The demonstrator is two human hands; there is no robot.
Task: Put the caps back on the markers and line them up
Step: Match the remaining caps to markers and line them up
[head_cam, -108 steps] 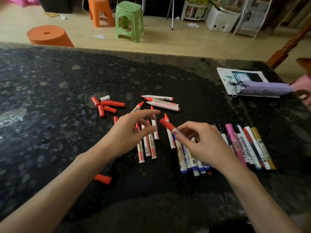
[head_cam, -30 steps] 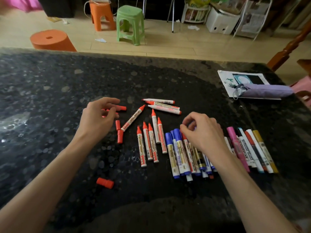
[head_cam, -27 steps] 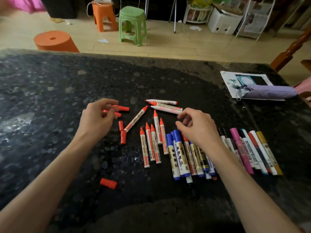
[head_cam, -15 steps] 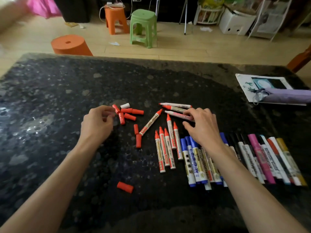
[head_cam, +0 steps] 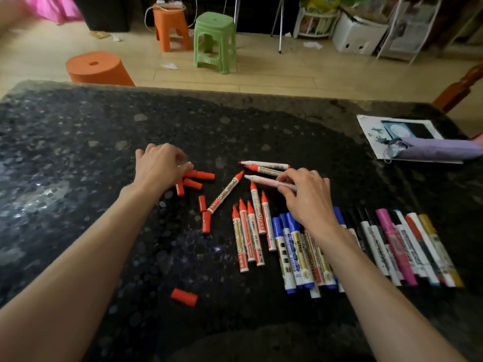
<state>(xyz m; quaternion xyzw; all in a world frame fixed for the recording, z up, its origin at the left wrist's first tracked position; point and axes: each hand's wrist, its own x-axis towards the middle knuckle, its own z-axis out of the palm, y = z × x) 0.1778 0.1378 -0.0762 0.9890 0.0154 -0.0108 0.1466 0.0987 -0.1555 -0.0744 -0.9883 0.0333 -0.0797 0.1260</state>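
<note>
The right hand (head_cam: 305, 197) pinches a pale white-barrelled uncapped marker (head_cam: 264, 180), twelve o'clock of the red-tipped marker row (head_cam: 247, 231). The left hand (head_cam: 160, 165) curls over loose red plastic caps (head_cam: 206, 175) at nine o'clock; I cannot tell its hold. Match cap colour, then push on straight.
</note>
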